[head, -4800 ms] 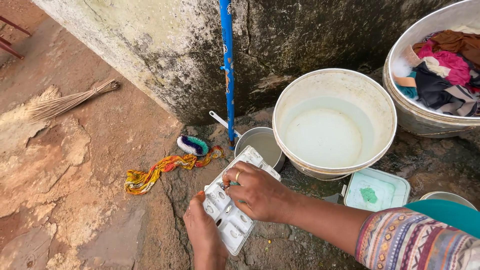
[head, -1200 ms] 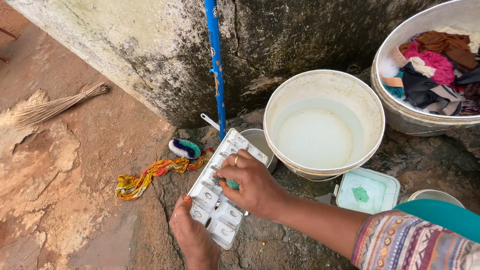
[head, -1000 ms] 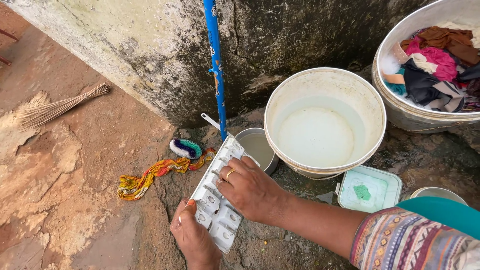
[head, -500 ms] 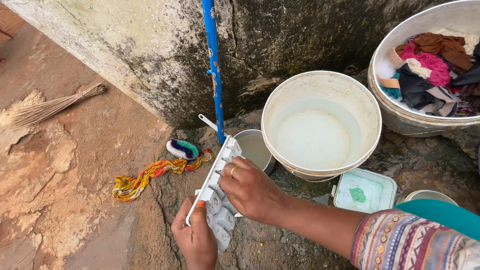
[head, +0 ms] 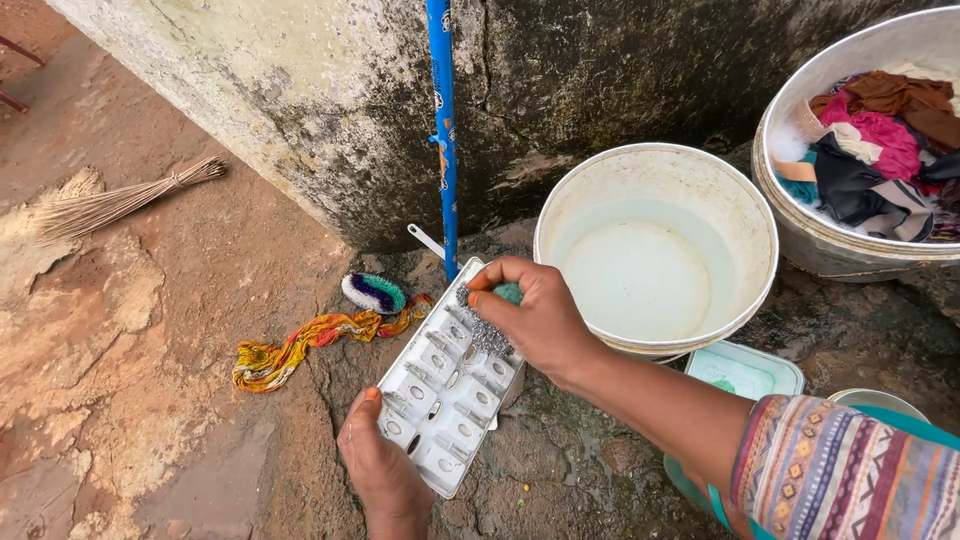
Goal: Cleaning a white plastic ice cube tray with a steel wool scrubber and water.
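White plastic compartment tray (head: 445, 400) is lying between both hands: left hand (head: 380, 470) gripping its near edge, right hand (head: 530, 315) pressing one steel scrubber (head: 487, 335) onto it.

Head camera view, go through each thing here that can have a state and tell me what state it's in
Tray: tilted, bottom edge held by left hand.
Scrubber: pressed on the tray by right hand.
Bucket: upright, holds cloudy water.
Basin: full of mixed clothes.
Soap box: open, green soap inside.
Brush: lying on ground.
Cloth: twisted, lying on ground.
Broom: lying flat.
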